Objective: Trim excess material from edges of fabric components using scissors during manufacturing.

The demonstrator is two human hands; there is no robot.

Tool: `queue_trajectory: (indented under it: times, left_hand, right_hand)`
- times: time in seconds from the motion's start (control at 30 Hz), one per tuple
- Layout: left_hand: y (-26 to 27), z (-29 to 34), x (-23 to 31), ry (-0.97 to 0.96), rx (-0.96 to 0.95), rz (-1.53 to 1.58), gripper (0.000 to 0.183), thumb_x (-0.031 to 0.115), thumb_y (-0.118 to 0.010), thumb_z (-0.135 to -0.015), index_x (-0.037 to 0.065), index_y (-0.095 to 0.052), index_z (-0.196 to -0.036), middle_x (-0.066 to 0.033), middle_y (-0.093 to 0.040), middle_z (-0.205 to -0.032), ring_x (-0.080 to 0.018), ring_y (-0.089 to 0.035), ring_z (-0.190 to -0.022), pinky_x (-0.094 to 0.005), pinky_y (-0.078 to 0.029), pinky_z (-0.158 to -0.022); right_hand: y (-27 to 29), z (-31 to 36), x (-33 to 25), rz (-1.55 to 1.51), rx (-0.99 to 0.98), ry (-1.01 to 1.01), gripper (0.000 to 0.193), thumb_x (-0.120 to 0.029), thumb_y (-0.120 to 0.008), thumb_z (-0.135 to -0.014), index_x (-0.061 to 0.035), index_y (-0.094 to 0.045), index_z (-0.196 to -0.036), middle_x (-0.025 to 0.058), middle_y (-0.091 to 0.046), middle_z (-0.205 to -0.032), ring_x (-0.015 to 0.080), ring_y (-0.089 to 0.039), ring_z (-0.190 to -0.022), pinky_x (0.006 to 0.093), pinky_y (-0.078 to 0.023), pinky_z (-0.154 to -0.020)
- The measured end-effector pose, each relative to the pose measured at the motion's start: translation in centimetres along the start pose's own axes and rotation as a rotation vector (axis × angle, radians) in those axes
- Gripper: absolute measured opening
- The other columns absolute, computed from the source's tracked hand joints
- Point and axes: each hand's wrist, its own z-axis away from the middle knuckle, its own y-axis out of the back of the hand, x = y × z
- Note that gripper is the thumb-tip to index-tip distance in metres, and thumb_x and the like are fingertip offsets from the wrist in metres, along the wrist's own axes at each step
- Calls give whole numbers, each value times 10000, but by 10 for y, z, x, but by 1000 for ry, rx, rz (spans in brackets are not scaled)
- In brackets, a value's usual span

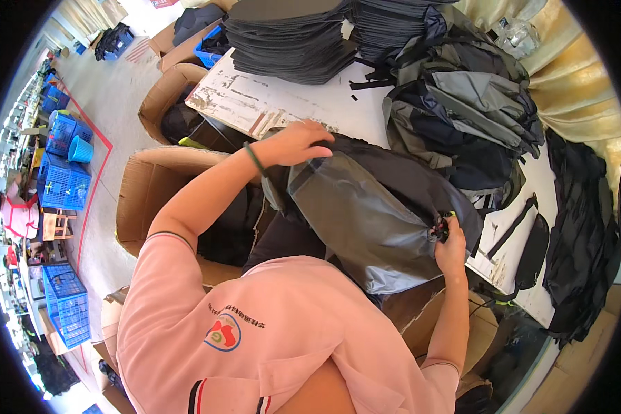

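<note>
One glossy, creased grey cloth (359,214)

Logo (223,333), txt (248,316) on pink shirt (303,303)

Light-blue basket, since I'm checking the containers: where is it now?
In the head view, the light-blue basket is toward the left edge, beside the blue crates, just left of the red floor line.

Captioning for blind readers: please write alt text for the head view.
A person in a pink shirt holds a grey and black fabric item, left hand at its upper left, right hand gripping its right end, by a white table with stacked black sheets and piled fabric; cardboard boxes stand nearby.
</note>
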Motion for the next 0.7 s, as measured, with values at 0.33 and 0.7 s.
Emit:
queue_trajectory:
  times: [0.33,0.7]
  left_hand:
    - [-17,-1,-4,250,-195,221,297,168,-789,-730,53,-560,-881,-56,-579,-834,-206,-537,-784,-320,-430,-746]
    - [9,14,36,393,-81,1033,202,-22,-730,-750,69,-603,-878,64,-537,-811,-44,-461,-761,-207,-389,-709]
  right_hand:
    - [-1,4,1,-41,-27,-7,452,87,-571,-662,-49,-536,-1091,157,-647,-951,373,-585,-917,421,-464,-802]
    - [11,-27,-87,95,-76,100,447,-297,-810,-646,-43,-562,-918,108,-648,-797,324,-610,-776,422,-445,-702]
